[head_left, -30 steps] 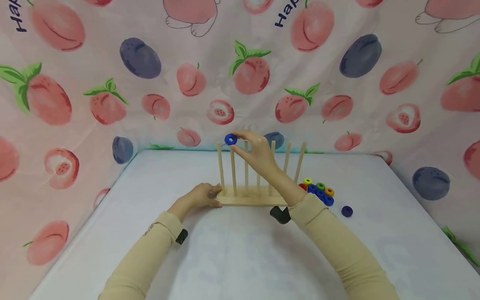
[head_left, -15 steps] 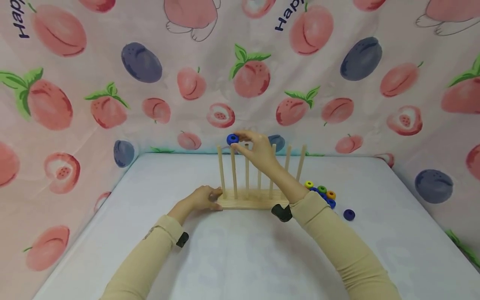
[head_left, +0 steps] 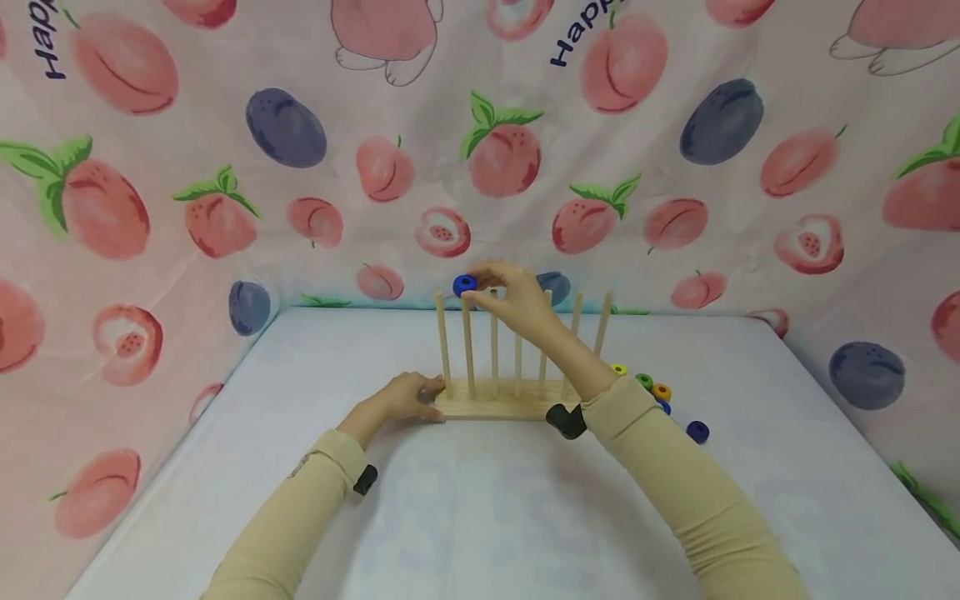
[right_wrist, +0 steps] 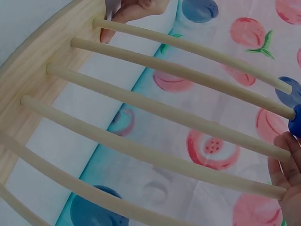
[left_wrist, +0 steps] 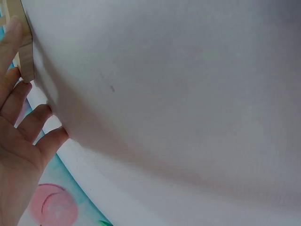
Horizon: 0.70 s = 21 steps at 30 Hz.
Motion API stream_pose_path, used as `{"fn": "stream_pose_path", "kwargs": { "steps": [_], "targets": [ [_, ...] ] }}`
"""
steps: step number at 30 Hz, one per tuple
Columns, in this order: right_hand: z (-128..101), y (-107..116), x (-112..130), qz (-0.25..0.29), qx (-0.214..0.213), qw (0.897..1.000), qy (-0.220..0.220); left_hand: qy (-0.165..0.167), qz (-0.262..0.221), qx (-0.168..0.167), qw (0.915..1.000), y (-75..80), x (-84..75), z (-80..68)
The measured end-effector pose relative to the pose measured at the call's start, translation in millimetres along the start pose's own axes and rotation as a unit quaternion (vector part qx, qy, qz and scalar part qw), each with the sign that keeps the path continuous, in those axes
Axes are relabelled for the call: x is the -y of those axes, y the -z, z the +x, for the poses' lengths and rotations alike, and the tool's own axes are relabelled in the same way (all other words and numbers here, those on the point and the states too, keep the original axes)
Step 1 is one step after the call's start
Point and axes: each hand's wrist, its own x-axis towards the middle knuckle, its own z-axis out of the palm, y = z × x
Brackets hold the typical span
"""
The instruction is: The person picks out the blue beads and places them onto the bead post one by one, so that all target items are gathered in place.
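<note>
A wooden peg rack (head_left: 495, 408) with several upright pegs stands on the table. My left hand (head_left: 405, 397) holds the left end of its base between thumb and fingers; in the left wrist view, the fingertips (left_wrist: 24, 87) meet the corner of the base (left_wrist: 26, 52). Above the rack, my right hand (head_left: 521, 302) pinches a blue ring bead (head_left: 464, 286) between thumb and fingers. That bead is at the tip of the second peg from the left. In the right wrist view, the bead (right_wrist: 295, 123) touches the peg's end and is partly cut off.
Loose ring beads lie to the right of the rack: yellow (head_left: 618, 369), green (head_left: 644, 382), orange (head_left: 661, 392) and blue, partly behind my right forearm. A dark blue bead (head_left: 697, 432) lies apart from them. A fruit-print cloth (head_left: 502, 158) hangs behind the white table (head_left: 480, 517).
The blue bead has tipped from facing forward to lying flatter, and has come down slightly onto the second peg's tip. My left hand stays at the rack's end.
</note>
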Motion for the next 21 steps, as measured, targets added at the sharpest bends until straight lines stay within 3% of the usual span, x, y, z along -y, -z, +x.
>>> {"fn": "stream_pose_path", "kwargs": {
  "steps": [11,21],
  "targets": [
    [0.0,2.7,0.8,-0.022,0.021,0.999,0.012,0.004,0.007,-0.008,0.9999,-1.7,0.0,1.7],
    [-0.8,8.8,4.8,-0.040,0.072,0.997,-0.010,-0.013,-0.006,-0.016,0.9998,-2.2,-2.0,-2.4]
  ]
}}
